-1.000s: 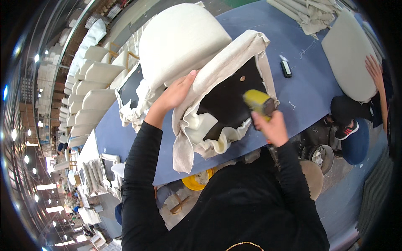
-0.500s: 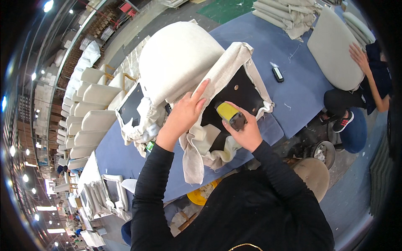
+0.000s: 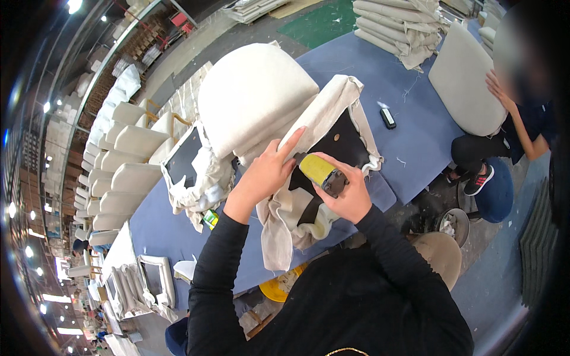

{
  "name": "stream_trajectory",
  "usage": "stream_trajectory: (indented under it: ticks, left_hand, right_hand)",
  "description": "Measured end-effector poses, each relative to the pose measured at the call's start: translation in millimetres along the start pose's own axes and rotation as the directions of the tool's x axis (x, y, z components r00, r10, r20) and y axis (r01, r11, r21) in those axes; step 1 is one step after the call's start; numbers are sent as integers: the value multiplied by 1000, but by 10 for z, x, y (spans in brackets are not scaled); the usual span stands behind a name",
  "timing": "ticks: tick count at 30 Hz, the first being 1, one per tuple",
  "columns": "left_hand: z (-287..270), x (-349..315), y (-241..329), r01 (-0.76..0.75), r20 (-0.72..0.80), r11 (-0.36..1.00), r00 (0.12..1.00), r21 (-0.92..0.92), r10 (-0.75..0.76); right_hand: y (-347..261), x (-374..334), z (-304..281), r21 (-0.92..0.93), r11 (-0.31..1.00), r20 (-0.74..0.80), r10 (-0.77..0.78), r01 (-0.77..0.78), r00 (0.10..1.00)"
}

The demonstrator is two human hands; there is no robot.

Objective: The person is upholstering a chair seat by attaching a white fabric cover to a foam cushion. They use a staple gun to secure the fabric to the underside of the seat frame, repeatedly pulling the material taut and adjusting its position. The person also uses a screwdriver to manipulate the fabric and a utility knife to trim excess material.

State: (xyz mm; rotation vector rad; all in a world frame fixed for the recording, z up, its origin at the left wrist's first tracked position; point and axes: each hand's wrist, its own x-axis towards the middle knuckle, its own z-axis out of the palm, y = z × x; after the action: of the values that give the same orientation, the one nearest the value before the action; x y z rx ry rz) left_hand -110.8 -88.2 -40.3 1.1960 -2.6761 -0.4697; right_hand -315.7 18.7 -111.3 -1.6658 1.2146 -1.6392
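Note:
In my right hand (image 3: pixel 350 193) is a yellow-and-black tool that looks like a staple gun (image 3: pixel 319 170), its front end close to the thumb of my left hand. My left hand (image 3: pixel 264 172) presses on the beige fabric (image 3: pixel 325 107) along the panel's edge, index finger stretched out and thumb apart; its other fingers are partly hidden. Black backing (image 3: pixel 343 151) with a round metal-coloured spot shows inside the fabric-edged seat or back panel. Loose fabric (image 3: pixel 278 237) hangs down at the near side. Against its far side rests a padded beige cushion panel (image 3: pixel 252 98).
The blue-covered table (image 3: pixel 415 148) carries a small black bottle-like object (image 3: pixel 388 118), a green packet (image 3: pixel 210 219) and a fabric stack (image 3: pixel 398 29). At right, another person's hand (image 3: pixel 500 89) touches an upright panel (image 3: pixel 466 83). Chairs (image 3: pixel 127 172) line the left; a metal bucket (image 3: pixel 454 226) stands on the floor.
The staple gun has shifted left in my right hand, its front end now nearer my left thumb. My left hand keeps its place on the fabric. The whole view has shifted slightly.

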Motion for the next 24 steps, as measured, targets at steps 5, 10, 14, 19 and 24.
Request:
stream_trajectory:
  ticks: [5, 10, 14, 19, 24]
  left_hand:
    - [-33, -19, 69, -12, 2, 1000, 1000, 4, 12]
    - [-98, -4, 112, 16, 100, 999, 995, -43, -12]
    - [-74, -4, -303, -113, 31, 905, 990, -411, 137]
    - [50, -69, -200, -58, 1, 908, 998, -416, 64]
    - [27, -191, -11, -95, -35, 941, 996, -324, 88]
  right_hand:
    - [-43, -5, 0, 0, 1000, 32, 6, -6, 999]
    - [-25, 6, -11, -9, 1000, 2, 5, -5, 1000]
    - [114, -34, -23, 161, 979, -31, 128, -122, 991]
    - [189, -176, -155, 172, 961, -29, 223, -215, 974]
    - [85, -260, -356, 168, 910, 68, 373, -379, 925]
